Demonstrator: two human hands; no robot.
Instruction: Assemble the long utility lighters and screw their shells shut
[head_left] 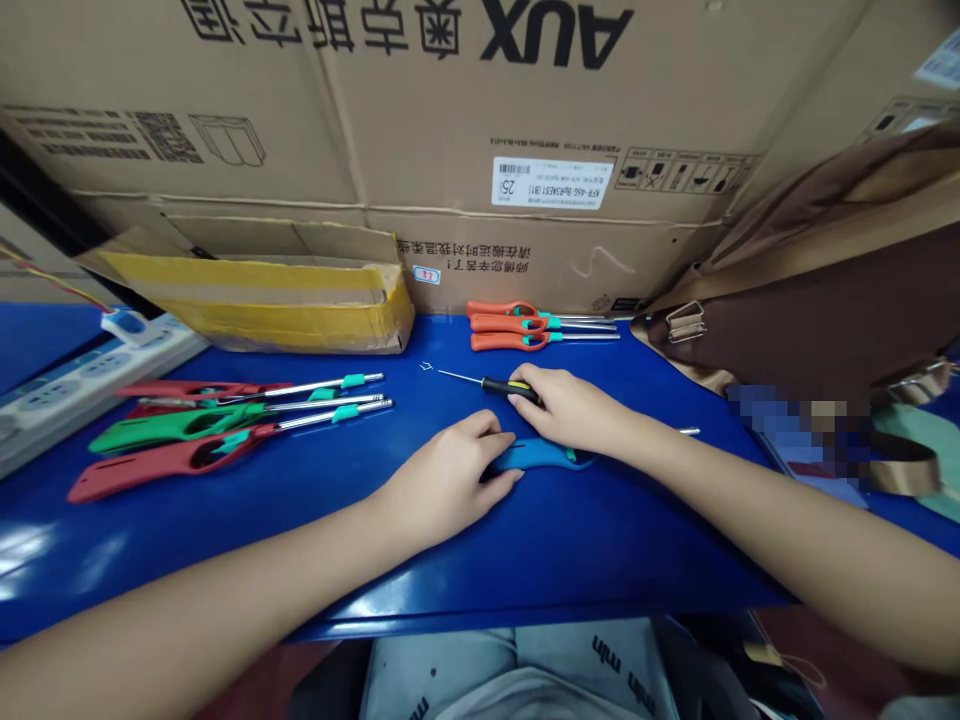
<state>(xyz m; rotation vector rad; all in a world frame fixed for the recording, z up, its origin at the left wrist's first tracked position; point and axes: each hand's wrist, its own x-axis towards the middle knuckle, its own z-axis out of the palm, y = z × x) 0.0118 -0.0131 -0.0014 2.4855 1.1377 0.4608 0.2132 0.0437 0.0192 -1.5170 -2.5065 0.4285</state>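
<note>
My left hand [457,475] is closed around the handle end of a blue long-neck lighter [529,455], which lies on the blue table. My right hand [566,400] grips a small screwdriver [502,387] with a black and yellow handle, its thin shaft pointing left. Just beyond the screwdriver's tip lie tiny pale pieces [426,366], too small to make out. My right wrist covers much of the lighter's neck, and only its metal tip [690,431] shows past the arm.
Several red and green lighters [180,430] lie at the left, beside a power strip [97,375]. Three orange lighters [510,325] lie at the back before a large carton [450,130]. A yellow-taped cardboard box [277,305] stands back left; a brown bag [810,260] is at right.
</note>
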